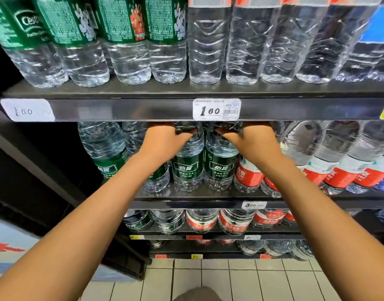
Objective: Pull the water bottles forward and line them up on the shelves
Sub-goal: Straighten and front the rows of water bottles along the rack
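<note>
left hand (165, 140) grips one green-label bottle (188, 168); right hand (249, 140) grips its neighbour (220, 168)

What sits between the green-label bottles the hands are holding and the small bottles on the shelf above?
In the head view, only the dark shelf edge with its white price tag separates them.

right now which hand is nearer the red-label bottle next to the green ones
Right. The right hand grips the green-label bottle directly beside the red-label bottle; the left hand is one bottle farther left.
</note>
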`<act>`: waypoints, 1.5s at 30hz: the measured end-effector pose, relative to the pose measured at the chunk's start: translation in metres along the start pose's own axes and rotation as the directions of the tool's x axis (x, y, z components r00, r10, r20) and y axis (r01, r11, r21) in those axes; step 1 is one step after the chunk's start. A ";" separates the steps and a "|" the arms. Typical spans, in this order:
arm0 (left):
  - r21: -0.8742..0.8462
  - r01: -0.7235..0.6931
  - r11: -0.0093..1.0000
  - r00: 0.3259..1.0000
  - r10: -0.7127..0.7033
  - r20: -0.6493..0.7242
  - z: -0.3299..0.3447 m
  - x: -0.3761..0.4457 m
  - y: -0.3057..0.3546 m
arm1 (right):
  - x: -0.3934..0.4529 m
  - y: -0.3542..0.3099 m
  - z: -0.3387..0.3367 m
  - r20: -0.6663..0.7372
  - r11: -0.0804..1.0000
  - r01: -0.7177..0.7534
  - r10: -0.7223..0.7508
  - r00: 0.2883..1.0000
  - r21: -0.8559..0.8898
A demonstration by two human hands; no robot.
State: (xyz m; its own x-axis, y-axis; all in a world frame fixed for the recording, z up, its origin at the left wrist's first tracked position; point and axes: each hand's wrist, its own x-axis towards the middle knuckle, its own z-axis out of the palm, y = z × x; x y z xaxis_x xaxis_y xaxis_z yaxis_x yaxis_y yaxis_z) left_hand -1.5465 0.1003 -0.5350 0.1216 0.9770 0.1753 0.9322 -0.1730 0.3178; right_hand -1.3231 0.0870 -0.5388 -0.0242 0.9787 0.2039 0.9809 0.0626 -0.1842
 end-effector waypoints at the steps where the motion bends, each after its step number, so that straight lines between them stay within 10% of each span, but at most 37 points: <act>1: -0.050 -0.037 0.998 0.998 0.035 -0.043 -0.001 -0.006 -0.001 | -0.004 0.001 0.000 -0.061 1.000 0.021 -0.020 0.998 0.014; 6: -0.147 -0.182 0.972 0.912 0.111 -0.394 0.010 -0.045 -0.013 | -0.037 0.029 -0.001 -0.368 0.991 0.034 0.015 0.930 0.126; 16: -0.702 -0.139 0.699 0.988 0.052 -0.143 0.033 -0.063 0.036 | -0.102 0.098 -0.016 -0.357 0.923 -0.094 0.237 0.903 0.374; 28: -0.271 -0.209 0.940 0.950 0.129 -0.285 0.053 -0.020 0.173 | -0.055 0.174 -0.031 -0.342 0.969 -0.040 0.124 0.931 0.242; 33: -0.111 0.045 0.993 0.999 -0.044 0.014 0.065 0.011 0.194 | -0.040 0.175 -0.028 -0.305 0.995 -0.060 0.080 0.949 0.074; 45: -0.158 0.003 0.987 0.998 -0.012 -0.055 0.067 0.018 0.186 | -0.027 0.185 -0.041 -0.142 0.987 0.073 -0.053 0.988 0.140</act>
State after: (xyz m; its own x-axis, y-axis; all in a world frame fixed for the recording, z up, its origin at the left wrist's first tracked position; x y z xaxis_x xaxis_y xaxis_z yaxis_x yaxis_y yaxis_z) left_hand -1.3485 0.0944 -0.5352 0.0916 0.9705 0.2229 0.8668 -0.1879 0.4619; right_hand -1.1333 0.0642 -0.5388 -0.0485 0.9362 0.3481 0.9398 0.1608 -0.3016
